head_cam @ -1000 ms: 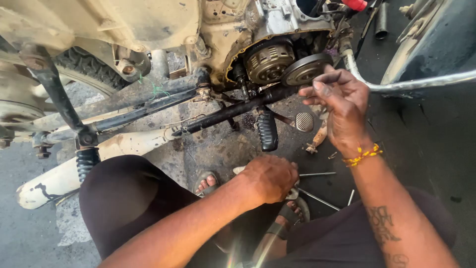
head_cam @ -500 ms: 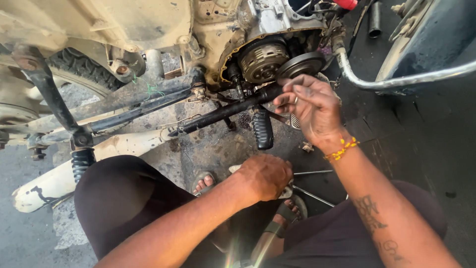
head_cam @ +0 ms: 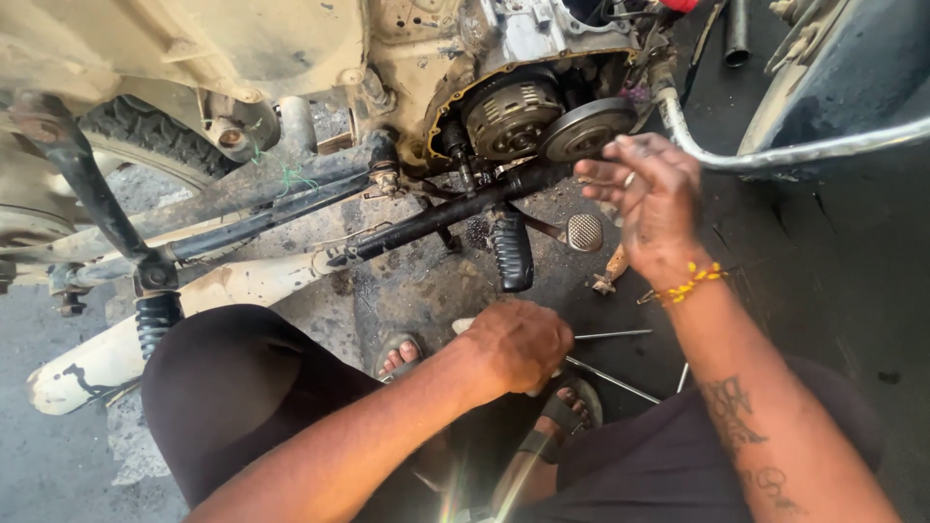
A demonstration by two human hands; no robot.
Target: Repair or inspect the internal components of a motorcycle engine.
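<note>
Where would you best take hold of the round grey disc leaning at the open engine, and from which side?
By its rim, from the right, where the right hand is raised close by. The disc stands tilted with its face outward, its left edge against the clutch; only the right and lower rim looks free for fingers, though oil may make it slippery.

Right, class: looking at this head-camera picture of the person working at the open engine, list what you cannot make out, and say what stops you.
- Whatever lies under the left hand: its curled fingers cover it.
- What the right hand pinches, if anything: too small, fingers greasy.
- The engine top: cut off by the upper edge.
- The rear tyre: mostly behind the frame.
- Thin metal rods on the ground: ends hidden by the person's arms.
</note>
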